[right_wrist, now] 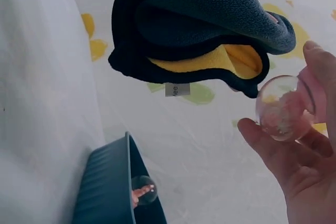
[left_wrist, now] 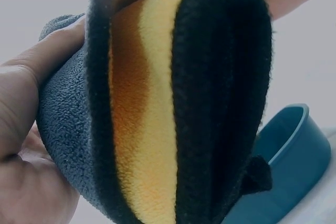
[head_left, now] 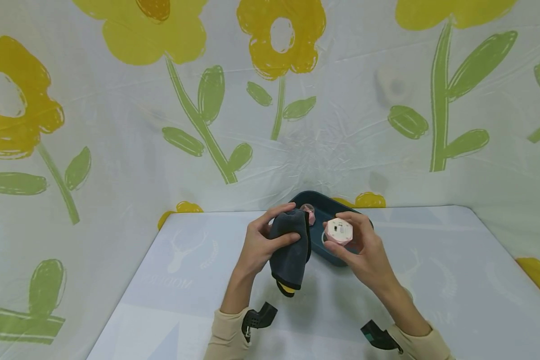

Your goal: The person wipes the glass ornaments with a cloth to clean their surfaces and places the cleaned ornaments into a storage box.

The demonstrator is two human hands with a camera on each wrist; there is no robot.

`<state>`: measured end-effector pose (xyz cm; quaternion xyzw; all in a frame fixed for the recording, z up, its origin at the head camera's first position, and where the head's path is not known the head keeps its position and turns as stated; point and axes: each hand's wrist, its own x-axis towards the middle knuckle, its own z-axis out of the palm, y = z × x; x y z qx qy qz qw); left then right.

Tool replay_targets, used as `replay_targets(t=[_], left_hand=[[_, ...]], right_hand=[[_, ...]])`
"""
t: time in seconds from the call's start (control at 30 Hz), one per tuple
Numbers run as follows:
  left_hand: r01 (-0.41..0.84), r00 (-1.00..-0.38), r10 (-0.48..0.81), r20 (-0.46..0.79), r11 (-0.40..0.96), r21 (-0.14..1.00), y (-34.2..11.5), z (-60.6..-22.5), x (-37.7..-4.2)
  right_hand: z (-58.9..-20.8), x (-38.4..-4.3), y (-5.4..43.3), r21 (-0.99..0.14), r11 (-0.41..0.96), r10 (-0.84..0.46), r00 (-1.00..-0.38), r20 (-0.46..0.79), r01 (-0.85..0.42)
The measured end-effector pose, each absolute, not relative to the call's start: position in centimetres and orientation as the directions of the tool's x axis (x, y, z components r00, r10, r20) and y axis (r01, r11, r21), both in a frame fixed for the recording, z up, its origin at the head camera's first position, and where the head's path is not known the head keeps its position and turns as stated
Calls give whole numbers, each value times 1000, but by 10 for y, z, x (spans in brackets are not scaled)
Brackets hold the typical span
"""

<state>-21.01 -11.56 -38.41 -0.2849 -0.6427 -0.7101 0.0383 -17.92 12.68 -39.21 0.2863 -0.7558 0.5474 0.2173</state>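
Note:
My left hand [head_left: 261,246] grips a folded cleaning cloth [head_left: 290,262], grey-blue outside, yellow inside, with black edging; the thumb lies across its front. In the left wrist view the folds of the cloth [left_wrist: 152,108] part to show the yellow lining. My right hand [head_left: 365,250] pinches a small snow globe [right_wrist: 279,107] by its pink base, between thumb and fingers. The head view shows the underside of that base, white and hexagonal, turned toward me. In the right wrist view the clear ball faces the cloth, close below its edge.
Behind the hands, a dark teal tray [head_left: 318,242] stands on the white table [head_left: 162,305]. A second pink globe [head_left: 308,215] lies in the tray, partly hidden by the cloth. A flower-printed sheet [head_left: 342,115] hangs behind the table.

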Motion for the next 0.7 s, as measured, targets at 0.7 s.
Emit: replay_targets(t=[0.7], left_hand=[[433,-829,316,461,-160,887,-115,-383,-209]], right_hand=[[-394,-180,127,-682,332,-136,-748,650,-652]])
